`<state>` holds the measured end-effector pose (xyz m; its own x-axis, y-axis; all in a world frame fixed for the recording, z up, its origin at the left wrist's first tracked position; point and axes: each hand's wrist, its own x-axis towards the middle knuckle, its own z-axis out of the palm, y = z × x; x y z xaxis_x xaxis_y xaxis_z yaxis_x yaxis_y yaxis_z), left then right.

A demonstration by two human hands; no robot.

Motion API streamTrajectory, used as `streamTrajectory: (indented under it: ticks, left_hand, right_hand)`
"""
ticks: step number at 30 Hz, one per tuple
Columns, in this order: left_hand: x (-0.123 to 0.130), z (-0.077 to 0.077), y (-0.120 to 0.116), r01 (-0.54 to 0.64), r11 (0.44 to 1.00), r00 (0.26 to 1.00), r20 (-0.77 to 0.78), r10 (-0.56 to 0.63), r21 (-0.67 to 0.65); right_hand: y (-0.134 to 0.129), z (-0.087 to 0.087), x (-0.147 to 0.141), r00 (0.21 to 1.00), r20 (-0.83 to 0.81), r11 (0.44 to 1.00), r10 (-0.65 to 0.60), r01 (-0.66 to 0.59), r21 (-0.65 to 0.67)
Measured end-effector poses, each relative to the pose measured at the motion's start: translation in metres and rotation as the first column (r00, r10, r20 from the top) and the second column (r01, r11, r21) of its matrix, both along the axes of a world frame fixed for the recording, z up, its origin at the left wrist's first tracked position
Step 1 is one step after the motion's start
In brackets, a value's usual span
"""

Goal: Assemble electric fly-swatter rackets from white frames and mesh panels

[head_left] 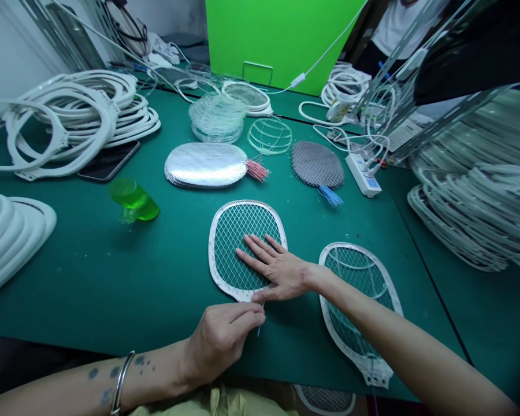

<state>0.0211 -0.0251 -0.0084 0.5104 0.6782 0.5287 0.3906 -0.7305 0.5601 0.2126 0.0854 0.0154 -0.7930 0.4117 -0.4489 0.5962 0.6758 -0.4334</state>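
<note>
In the head view, a mosquito-swatter head (214, 263) lies on the green table, a white rounded frame with metal mesh inside. My right hand (273, 268) rests flat on its mesh, fingers spread, the thumb near the frame's neck. At that neck my left hand (229, 329) is closed in a pinch. A thin blue wire (259, 331) pokes out below its fingertips; the exact grip is partly hidden. Under my right forearm, a second swatter head (325, 300) with a blue wire at its neck lies to the right.
Stacked silver mesh sheets (205, 164) with red wires and a grey mesh pile (317, 164) with blue wires lie behind. White frames (108, 110) surround a phone (110, 162) at left, near a green bottle-like container (134, 199). A power strip (364, 174) and more frames (476, 214) stand right.
</note>
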Motion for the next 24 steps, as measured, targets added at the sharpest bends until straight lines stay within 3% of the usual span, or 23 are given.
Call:
streamTrajectory:
  ticks: [5,7,8,10,12,14,19,22,24]
  left_hand:
    - [-0.005,-0.003,-0.004,0.143,0.965,0.977,-0.189,-0.102,0.219]
    - [-0.006,-0.002,-0.004,0.156,0.961,0.976,-0.188,-0.113,0.23]
    - [-0.005,-0.001,-0.002,0.149,0.973,0.98,-0.16,-0.12,0.178]
    - [-0.002,0.003,0.0,0.09,0.995,0.994,-0.061,-0.093,-0.045]
    - [0.002,0.006,0.001,0.023,0.956,1.0,0.024,-0.017,-0.292]
    - [0.005,0.007,0.0,-0.003,0.936,0.998,0.052,0.022,-0.351]
    - [0.003,0.002,-0.003,0.054,0.998,0.998,-0.035,-0.055,-0.035]
    - [-0.002,0.003,0.001,0.099,0.993,0.991,-0.089,-0.105,-0.066]
    - [-0.003,0.004,0.003,0.131,0.991,0.982,-0.135,-0.132,-0.016]
  right_hand:
    - [0.001,0.0,0.0,1.0,0.01,1.0,-0.011,0.011,-0.005]
    - [0.001,-0.001,0.0,1.0,0.017,1.0,-0.011,0.011,-0.013]
    - [0.001,-0.001,0.0,1.0,0.014,1.0,-0.012,0.012,-0.017]
    - [0.001,-0.002,0.0,1.0,0.0,1.0,-0.013,0.013,-0.025]
    - [0.001,-0.003,0.0,1.0,-0.006,0.999,-0.015,0.015,-0.029]
    - [0.001,-0.003,0.0,1.0,-0.001,0.999,-0.015,0.015,-0.033]
    - [0.002,-0.002,0.0,1.0,-0.005,0.999,-0.006,0.006,-0.032]
    - [0.002,-0.003,0.0,1.0,0.008,1.0,-0.005,0.006,-0.028]
    - [0.002,-0.003,0.0,1.0,0.008,1.0,-0.007,0.007,-0.027]
